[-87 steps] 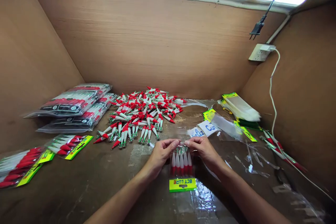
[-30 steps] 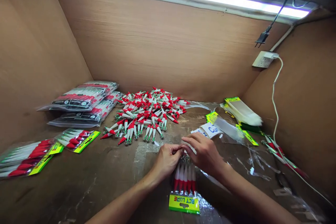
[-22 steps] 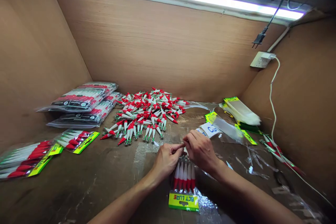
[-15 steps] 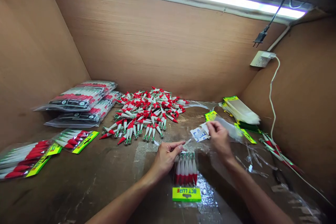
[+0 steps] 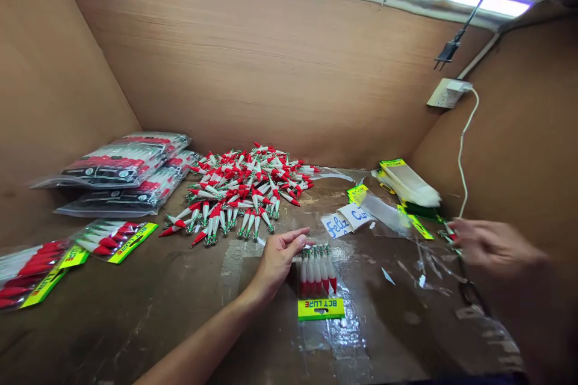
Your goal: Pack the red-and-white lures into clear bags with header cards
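Note:
A clear packet of squid jig lures (image 5: 317,271), white with red ends and green hooks, lies in front of me. Its yellow-green "BCT LURE" header is toward me and reads upside down. My left hand (image 5: 279,260) pinches the packet's far edge between thumb and forefinger. Far to the right, my right hand (image 5: 501,246) is smeared by motion, so its fingers and anything in them cannot be made out. It is nearest to some red, white and green lures (image 5: 448,234) and dark-handled scissors (image 5: 469,295), both partly hidden.
A heap of loose lures (image 5: 248,186) lies at the back. Stacked bags (image 5: 121,162) and filled packets (image 5: 115,239) are on the left. Paper cards (image 5: 338,225) with blue writing and header bags (image 5: 410,183) lie to the right. A white cord (image 5: 463,162) hangs from the outlet.
My right hand has left the paper cards and moved right toward the lures and scissors. A small white scrap now shows right of the packet. My left hand stays at the packet's far edge.

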A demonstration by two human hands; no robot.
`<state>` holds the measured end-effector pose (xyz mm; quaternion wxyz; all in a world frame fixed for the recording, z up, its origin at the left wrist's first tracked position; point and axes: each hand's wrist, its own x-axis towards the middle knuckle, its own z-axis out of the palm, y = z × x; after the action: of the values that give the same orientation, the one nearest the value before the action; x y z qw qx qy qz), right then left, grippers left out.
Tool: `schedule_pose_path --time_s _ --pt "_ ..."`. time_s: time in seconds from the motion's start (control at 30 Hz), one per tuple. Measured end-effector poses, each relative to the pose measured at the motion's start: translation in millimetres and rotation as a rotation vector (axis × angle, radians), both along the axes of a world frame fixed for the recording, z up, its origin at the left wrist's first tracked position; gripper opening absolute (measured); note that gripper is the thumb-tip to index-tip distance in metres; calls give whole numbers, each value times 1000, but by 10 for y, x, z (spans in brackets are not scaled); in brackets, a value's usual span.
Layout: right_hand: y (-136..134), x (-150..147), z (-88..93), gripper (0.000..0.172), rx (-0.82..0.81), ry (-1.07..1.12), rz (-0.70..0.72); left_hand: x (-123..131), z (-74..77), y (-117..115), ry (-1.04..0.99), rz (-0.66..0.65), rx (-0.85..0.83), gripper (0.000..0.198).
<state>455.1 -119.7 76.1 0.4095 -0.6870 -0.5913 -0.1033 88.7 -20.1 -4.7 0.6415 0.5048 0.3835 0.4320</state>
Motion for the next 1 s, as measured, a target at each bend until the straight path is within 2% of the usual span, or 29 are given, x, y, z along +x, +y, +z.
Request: schedule_pose_path --time_s 0.03,0.07,0.17,0.27,0.43,0.63,0.87,1.0 --pt "97 -246 -34 27 -41 111 71 18 -8 3 11 -5 15 54" --pt "217 -488 -89 30 -154 239 204 31 -13 4 18 -13 24 53" --pt "599 -1091 -321 43 -586 620 616 39 -9 10 31 -47 38 55" --pt "860 -1415 -541 43 -711 766 792 5 -11 51 52 -78 51 58" --pt "1027 -1518 -768 38 -770 865 840 -108 -97 221 140 -117 84 53" --pt "1120 -1509 -927 39 -831 1075 810 -219 -197 360 260 -178 133 44" --pt "1171 -1448 -1072 40 -776 851 812 -223 -216 427 414 -218 252 37" --pt "1184 -1405 -1116 29 -704 601 814 -231 -206 445 526 -222 358 26"
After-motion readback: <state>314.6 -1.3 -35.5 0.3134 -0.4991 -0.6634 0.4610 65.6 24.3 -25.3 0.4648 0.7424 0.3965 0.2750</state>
